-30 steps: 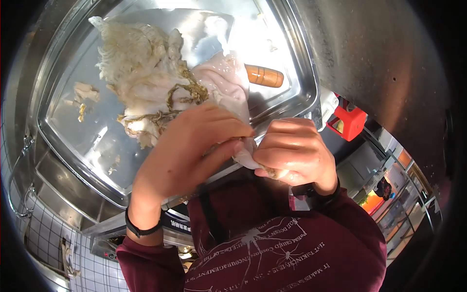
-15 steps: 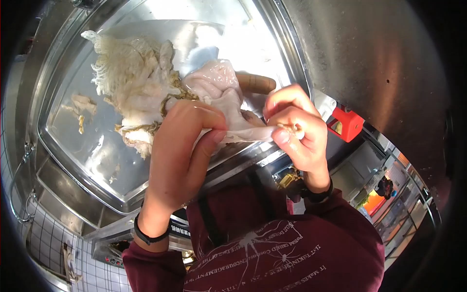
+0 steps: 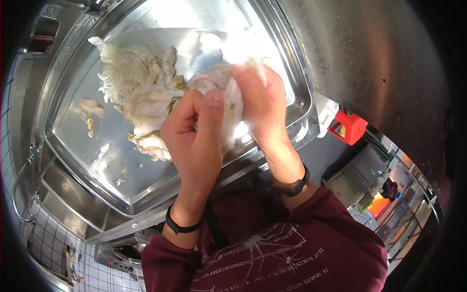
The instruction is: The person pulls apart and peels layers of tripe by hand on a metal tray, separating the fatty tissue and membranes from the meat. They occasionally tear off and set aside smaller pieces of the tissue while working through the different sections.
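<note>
A pale, slippery piece of flesh [image 3: 232, 104], glossy and folded, hangs between my two hands over the metal tray [image 3: 92, 187]. My left hand [image 3: 194, 124] is closed on its near side, with the thumb laid along the top. My right hand [image 3: 260, 100] grips its far right side; the fingers are smeared by motion and partly hidden. Just left of my hands lies a shaggy, cream-white heap of flesh [image 3: 138, 80] with frayed strands and brownish edges. Small pale scraps [image 3: 90, 108] rest farther left on the tray.
A stainless steel wall [image 3: 369, 63] rises at the right. A red and white fitting [image 3: 348, 126] sits beside the tray's right corner. A wire rack [image 3: 31, 204] stands at the lower left. Farther off at the right is a shelf frame [image 3: 413, 190].
My right hand has moved up and left, closer to my left hand. The strip of flesh stretched between them is now bunched. My left hand has shifted slightly right.
</note>
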### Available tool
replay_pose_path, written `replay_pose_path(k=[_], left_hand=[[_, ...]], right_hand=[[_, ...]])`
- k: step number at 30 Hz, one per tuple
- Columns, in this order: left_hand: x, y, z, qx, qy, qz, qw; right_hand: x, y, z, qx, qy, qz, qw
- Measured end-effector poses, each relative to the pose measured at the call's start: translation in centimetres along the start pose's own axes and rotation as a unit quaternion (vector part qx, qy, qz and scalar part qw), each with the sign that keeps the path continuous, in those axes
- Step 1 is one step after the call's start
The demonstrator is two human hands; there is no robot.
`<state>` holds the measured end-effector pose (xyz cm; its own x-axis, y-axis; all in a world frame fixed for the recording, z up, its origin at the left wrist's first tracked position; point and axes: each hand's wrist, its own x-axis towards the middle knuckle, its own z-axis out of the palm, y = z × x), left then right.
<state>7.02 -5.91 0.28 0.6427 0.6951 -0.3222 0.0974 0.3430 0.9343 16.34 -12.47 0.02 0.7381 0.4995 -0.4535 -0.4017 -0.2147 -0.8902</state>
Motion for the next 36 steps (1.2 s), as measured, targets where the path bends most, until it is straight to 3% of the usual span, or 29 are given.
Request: replay_pose_path(k=[2,4,6,10,13,15,16,18,22,24,26,29,30,31,36], left_hand=[[-0.1,-0.9,0.0,0.024,0.028,0.008,0.999],[0.0,-0.5,0.3,0.047,0.058,0.015,0.997],[0.1,0.5,0.7,-0.115,0.146,-0.098,0.978],[0.2,0.2,-0.7,-0.24,0.12,-0.146,0.952],[0.9,0.1,-0.8,-0.306,0.139,-0.189,0.923],[1.4,0.9,-0.1,-0.317,0.239,-0.228,0.889],[1.3,0.4,-1.0,-0.317,0.241,-0.227,0.889],[1.1,-1.0,-3.2,-0.593,0.022,-0.12,0.796],[0.5,-1.4,-3.4,-0.552,0.054,-0.11,0.825],[0.8,-1.6,-3.8,-0.415,0.049,-0.094,0.904],[0.9,-1.1,-4.0,-0.355,0.041,-0.081,0.93],[0.7,-0.7,-4.4,-0.248,0.027,-0.066,0.966],[0.7,-0.7,-4.6,-0.206,0.017,-0.061,0.976],[0.6,-0.7,-4.7,-0.205,0.018,-0.061,0.977],[0.4,-0.3,-6.1,-0.237,0.015,-0.096,0.967]], right_hand=[[0.7,0.2,1.1,0.161,0.032,0.107,0.981],[0.7,0.6,0.9,0.194,0.045,0.156,0.968],[0.0,0.4,0.6,0.349,0.017,0.267,0.898],[-0.9,1.1,0.7,0.443,-0.053,0.278,0.851],[-1.4,0.6,1.7,0.434,0.002,0.266,0.861],[-1.7,0.4,2.1,0.419,0.066,0.27,0.864],[-1.6,0.8,1.7,0.418,0.064,0.271,0.865],[-1.0,1.7,0.6,0.526,0.023,0.206,0.824],[-0.3,1.4,0.7,0.508,0.055,0.201,0.836],[-0.1,1.2,0.6,0.494,0.081,0.195,0.844],[0.1,1.4,0.3,0.485,0.093,0.193,0.848],[-0.2,2.0,0.0,0.491,0.012,0.16,0.856],[-0.5,1.0,0.4,0.262,0.007,0.054,0.964],[-0.8,0.5,0.7,0.013,0.001,-0.056,0.998],[-0.9,1.4,0.3,0.134,0.041,-0.005,0.99]])
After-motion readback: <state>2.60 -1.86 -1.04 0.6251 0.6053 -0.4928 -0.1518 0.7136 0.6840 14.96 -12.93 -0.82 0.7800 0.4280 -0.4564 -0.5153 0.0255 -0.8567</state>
